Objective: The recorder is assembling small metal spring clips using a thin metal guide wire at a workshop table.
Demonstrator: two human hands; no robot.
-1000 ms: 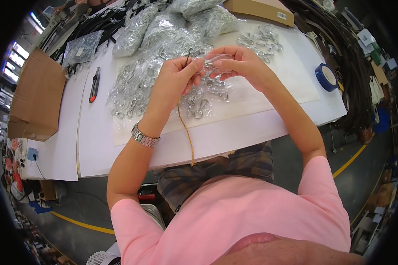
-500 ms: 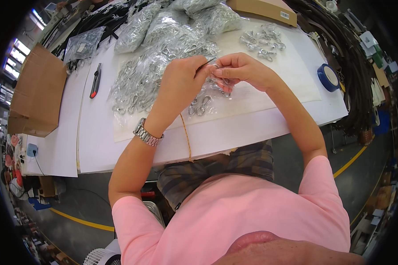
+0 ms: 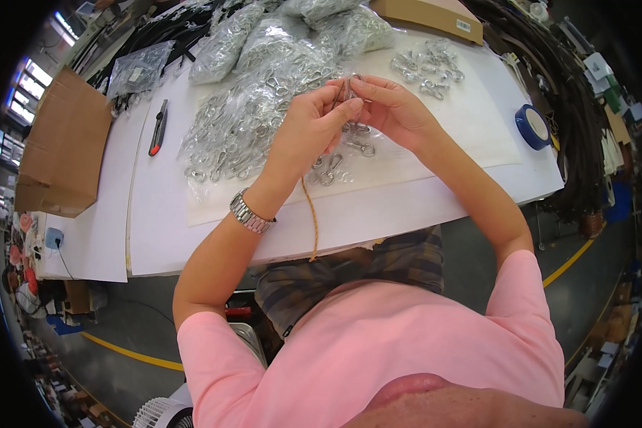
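Heap of plastic-wrapped silver metal clips [image 3: 225, 128]: much apparently left to be handled.
Left hand [image 3: 312, 121]: at the heap's right edge; silver looped metal clip [image 3: 350, 84] is pinched there.
Right hand [image 3: 394, 110]: right of the heap; same clip is grasped, seemingly unfinished.
Small cluster of silver clips [image 3: 434, 65]: right of the heap, perhaps already set aside.

From here I see a small silvery metal clasp [image 3: 353, 78] pinched up between the left hand [image 3: 314, 120] and right hand [image 3: 394, 110], above the table, its rounded end uppermost, the rest mostly covered. A yellow-orange cord [image 3: 310, 205] hangs below the left wrist, slightly curved, its upper part hidden.
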